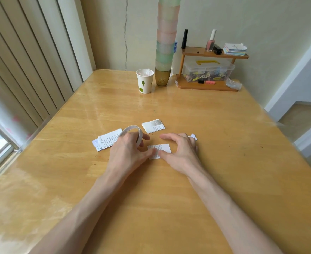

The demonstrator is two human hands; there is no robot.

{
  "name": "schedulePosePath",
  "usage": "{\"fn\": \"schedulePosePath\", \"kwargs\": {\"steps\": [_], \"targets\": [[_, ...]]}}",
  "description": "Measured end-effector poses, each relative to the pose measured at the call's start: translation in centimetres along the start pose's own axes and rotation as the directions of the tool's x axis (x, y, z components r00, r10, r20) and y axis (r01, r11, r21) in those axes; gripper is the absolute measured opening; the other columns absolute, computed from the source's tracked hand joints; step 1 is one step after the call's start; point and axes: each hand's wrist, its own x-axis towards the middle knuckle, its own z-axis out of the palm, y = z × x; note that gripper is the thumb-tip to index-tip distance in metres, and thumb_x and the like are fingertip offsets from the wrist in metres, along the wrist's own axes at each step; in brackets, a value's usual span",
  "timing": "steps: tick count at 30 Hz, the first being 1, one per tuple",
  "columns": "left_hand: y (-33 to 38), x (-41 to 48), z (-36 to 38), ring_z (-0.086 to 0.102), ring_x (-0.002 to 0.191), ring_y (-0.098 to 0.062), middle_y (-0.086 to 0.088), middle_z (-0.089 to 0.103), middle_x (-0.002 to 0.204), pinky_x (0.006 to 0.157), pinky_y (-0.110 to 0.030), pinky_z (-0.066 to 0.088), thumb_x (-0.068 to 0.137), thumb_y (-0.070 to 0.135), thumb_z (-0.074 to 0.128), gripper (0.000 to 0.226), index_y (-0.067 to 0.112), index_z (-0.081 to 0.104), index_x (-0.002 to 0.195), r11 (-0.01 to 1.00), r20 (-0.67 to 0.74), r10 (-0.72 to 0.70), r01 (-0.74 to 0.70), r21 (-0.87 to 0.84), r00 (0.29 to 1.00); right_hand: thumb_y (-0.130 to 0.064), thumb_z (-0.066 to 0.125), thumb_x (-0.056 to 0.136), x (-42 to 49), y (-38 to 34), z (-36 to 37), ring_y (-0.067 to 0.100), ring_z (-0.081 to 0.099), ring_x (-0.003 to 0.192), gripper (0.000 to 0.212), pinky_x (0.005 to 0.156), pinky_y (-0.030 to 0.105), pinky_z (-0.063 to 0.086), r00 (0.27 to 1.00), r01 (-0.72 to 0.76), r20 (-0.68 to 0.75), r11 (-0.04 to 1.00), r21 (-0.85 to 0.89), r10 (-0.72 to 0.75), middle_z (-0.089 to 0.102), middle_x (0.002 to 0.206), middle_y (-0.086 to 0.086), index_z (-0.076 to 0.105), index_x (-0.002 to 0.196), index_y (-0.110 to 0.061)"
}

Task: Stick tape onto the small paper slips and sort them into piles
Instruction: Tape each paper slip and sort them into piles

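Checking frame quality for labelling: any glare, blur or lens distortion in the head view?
Head view: window glare washes the table at its far middle and near-left part; the wide lens bows the table edges and blinds; left hand and right hand are sharp, no smear; print on the slip between them is too small to read.
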Motion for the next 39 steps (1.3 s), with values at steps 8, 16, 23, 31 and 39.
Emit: {"fn": "schedulePosePath", "kwargs": {"steps": [8, 16, 23, 31, 39], "targets": [[0.1, 0.1, 0.0, 0.059, 0.073, 0.002, 0.016, 0.058, 0.075, 0.062, -0.026, 0.042, 0.073, 0.049, 0.087, 0.037, 0.034, 0.071, 0.103, 0.999, 0.049, -0.047, 0.047, -0.01, 0.998, -0.036, 0.076, 0.088, 0.1, -0.1, -0.1, 0.013, 0.028, 0.132, 0.046, 0.101, 0.018, 0.016, 1.0, -0.01, 0.012, 1.0, -0.015, 0.01, 0.049, 0.132, -0.013, 0.062, 0.13, -0.045], [0.3, 0.3, 0.0, 0.061, 0.081, -0.007, 0.016, 0.058, 0.081, 0.067, -0.029, 0.044, 0.068, 0.05, 0.089, 0.045, 0.033, 0.07, 0.106, 0.997, 0.051, -0.075, 0.075, 0.003, 0.996, -0.036, 0.077, 0.087, 0.1, -0.2, -0.1, 0.012, 0.028, 0.134, 0.046, 0.103, 0.019, 0.015, 1.0, -0.021, 0.017, 1.0, -0.014, 0.022, 0.049, 0.132, -0.013, 0.062, 0.13, -0.045], [0.5, 0.6, 0.0, 0.064, 0.092, -0.013, 0.016, 0.059, 0.089, 0.076, -0.035, 0.052, 0.067, 0.05, 0.09, 0.05, 0.032, 0.068, 0.109, 0.995, 0.092, -0.098, 0.096, 0.031, 0.991, -0.034, 0.081, 0.086, 0.0, -0.4, -0.8, 0.013, 0.027, 0.139, 0.05, 0.118, 0.028, 0.022, 0.998, -0.045, 0.041, 0.996, 0.079, 0.042, 0.051, 0.136, -0.011, 0.063, 0.132, -0.043], [0.7, 0.7, -0.2, 0.063, 0.092, -0.013, 0.014, 0.06, 0.096, 0.078, -0.036, 0.054, 0.069, 0.048, 0.089, 0.051, 0.031, 0.066, 0.111, 0.993, 0.107, -0.117, 0.113, 0.042, 0.987, -0.025, 0.081, 0.088, 0.4, 0.1, -1.4, 0.015, 0.037, 0.139, 0.048, 0.112, 0.032, 0.036, 0.996, -0.071, 0.075, 0.975, 0.213, 0.056, 0.056, 0.129, -0.01, 0.064, 0.129, -0.042], [0.7, 0.8, -0.2, 0.063, 0.093, -0.013, 0.011, 0.062, 0.099, 0.079, -0.037, 0.054, 0.07, 0.05, 0.088, 0.052, 0.032, 0.066, 0.114, 0.993, 0.11, -0.118, 0.114, 0.043, 0.987, -0.034, 0.08, 0.087, 0.2, 0.1, -0.4, 0.013, 0.035, 0.132, 0.046, 0.115, 0.029, 0.03, 1.0, -0.02, -0.01, 0.994, 0.111, 0.021, 0.056, 0.125, -0.011, 0.064, 0.13, -0.039]]}}
